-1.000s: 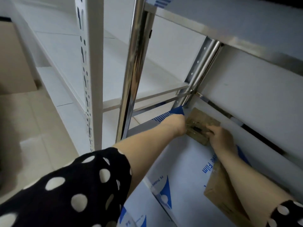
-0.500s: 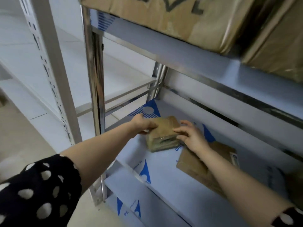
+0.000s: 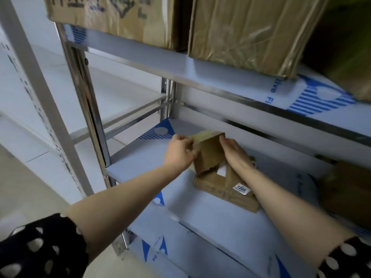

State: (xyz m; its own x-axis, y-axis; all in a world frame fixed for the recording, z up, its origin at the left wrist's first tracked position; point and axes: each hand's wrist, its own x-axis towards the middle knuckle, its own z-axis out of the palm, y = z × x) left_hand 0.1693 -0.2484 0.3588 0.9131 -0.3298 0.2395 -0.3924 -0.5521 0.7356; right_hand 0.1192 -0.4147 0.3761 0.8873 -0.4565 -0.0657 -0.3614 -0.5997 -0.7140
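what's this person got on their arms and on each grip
Both arms wear black sleeves with white polka dots: the left sleeve and the right sleeve show at the bottom corners. The dots are rounded and uneven in size. Below the sleeves the forearms are uncovered. The left grip and the right grip wear no gloves, and no ring, watch or bracelet shows.
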